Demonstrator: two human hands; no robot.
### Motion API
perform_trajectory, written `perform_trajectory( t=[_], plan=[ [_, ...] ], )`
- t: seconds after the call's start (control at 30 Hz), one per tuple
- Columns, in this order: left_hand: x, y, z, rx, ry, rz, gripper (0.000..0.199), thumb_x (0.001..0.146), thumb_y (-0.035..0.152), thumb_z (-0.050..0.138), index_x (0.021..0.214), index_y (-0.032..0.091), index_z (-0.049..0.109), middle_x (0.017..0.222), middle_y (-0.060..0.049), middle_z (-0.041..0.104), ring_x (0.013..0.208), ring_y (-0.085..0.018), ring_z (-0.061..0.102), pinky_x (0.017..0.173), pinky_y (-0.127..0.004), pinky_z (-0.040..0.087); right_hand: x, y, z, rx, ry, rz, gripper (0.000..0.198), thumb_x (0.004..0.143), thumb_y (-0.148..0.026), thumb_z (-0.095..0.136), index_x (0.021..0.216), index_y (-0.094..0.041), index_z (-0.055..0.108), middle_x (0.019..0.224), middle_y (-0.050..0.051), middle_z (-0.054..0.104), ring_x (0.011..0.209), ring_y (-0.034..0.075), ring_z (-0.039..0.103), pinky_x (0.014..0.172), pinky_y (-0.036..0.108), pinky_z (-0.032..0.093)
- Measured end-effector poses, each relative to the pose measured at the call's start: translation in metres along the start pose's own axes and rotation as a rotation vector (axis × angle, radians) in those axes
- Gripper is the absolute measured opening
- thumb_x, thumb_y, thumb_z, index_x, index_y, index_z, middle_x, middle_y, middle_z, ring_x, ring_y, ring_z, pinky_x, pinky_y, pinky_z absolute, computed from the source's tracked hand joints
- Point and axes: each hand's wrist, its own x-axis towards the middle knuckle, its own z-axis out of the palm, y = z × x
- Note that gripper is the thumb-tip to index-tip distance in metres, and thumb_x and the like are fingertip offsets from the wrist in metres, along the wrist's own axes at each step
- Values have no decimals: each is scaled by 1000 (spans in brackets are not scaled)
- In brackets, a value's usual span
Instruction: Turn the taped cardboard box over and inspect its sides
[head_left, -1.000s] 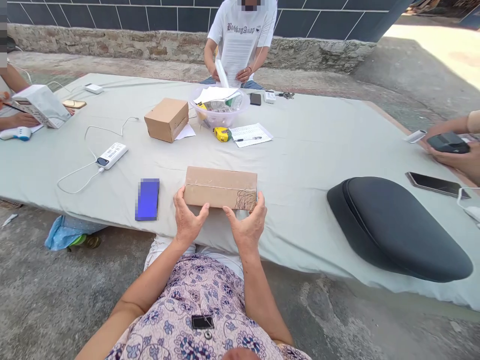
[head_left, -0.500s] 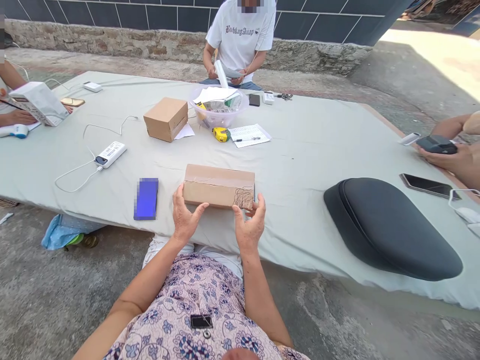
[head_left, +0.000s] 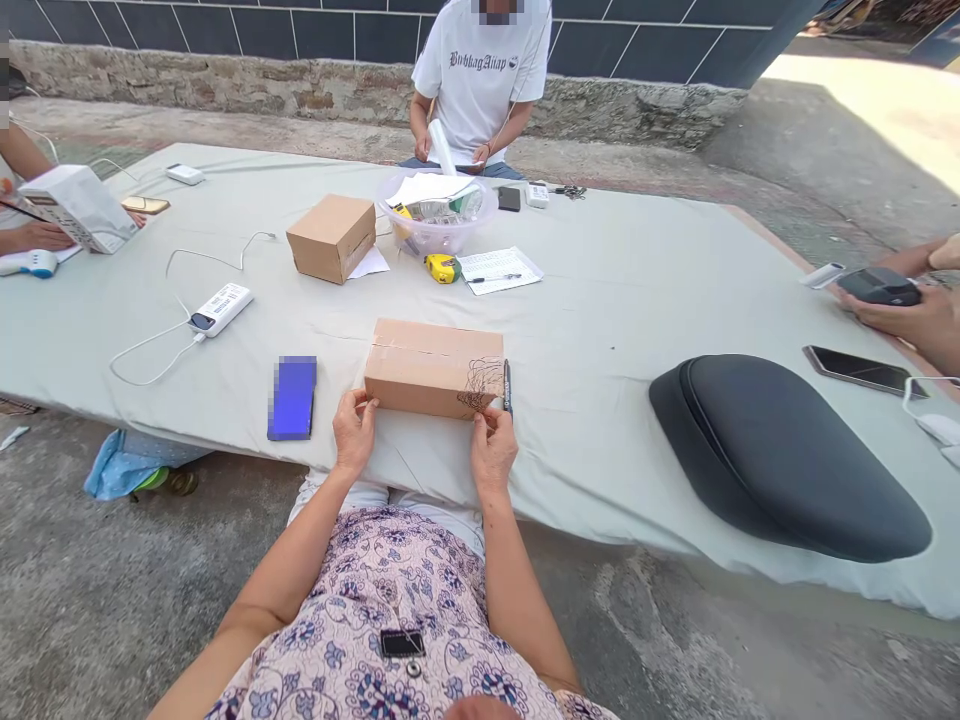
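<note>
The near box (head_left: 435, 370) looks like matt cardboard, as does the far box (head_left: 330, 240). Matt, lightly creased cloth (head_left: 585, 270) covers the tabletop (head_left: 600, 420). The bowl (head_left: 439, 238) is translucent plastic, the power bank (head_left: 225, 308) smooth plastic, the cushion (head_left: 795, 455) smooth and leather-like with a soft sheen. The ground (head_left: 112, 590) is rough concrete; the wall tiles (head_left: 262, 35) look smooth.
</note>
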Motion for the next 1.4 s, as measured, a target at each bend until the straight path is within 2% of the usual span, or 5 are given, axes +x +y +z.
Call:
perform_trajectory(
  t=[0.3, 0.67, 0.93, 1.17, 1.4],
  plan=[
    [0, -6, -2, 303, -50, 14, 11, 88, 20, 55, 96, 20, 61, 96, -9, 70, 89, -25, 67, 84, -41, 52, 1, 9, 4, -255, -67, -23, 23, 87, -34, 42, 89, -19, 60, 89, 10, 68, 78, 22, 58, 73, 34, 42],
    [-1, -8, -5, 269, -48, 33, 9, 87, 20, 54, 93, 21, 59, 95, -8, 69, 88, -24, 66, 81, -39, 52, -3, 7, -2, -180, -95, -26, 24, 84, -39, 42, 85, -21, 58, 85, 9, 67, 77, 23, 57, 74, 35, 41],
    [-1, -6, -7, 224, -27, 34, 13, 87, 20, 53, 98, 21, 59, 101, -8, 68, 97, -24, 65, 89, -40, 53, -10, -3, -10, -135, -118, -2, 21, 83, -39, 46, 84, -21, 57, 82, 7, 66, 74, 22, 58, 74, 37, 44],
    [-3, 5, -11, 198, 3, 73, 17, 87, 21, 54, 102, 21, 61, 101, -8, 67, 96, -22, 64, 89, -39, 53, -12, -15, -17, -105, -98, -15, 18, 85, -36, 47, 86, -21, 57, 87, 7, 66, 77, 21, 60, 77, 36, 47],
    [-6, 23, -13, 178, 41, 150, 25, 88, 21, 53, 111, 21, 63, 96, -7, 64, 93, -20, 62, 81, -33, 54, -13, -28, -24, -95, -45, -65, 15, 85, -34, 48, 86, -21, 56, 85, 6, 64, 78, 20, 59, 77, 35, 48]
  ],
)
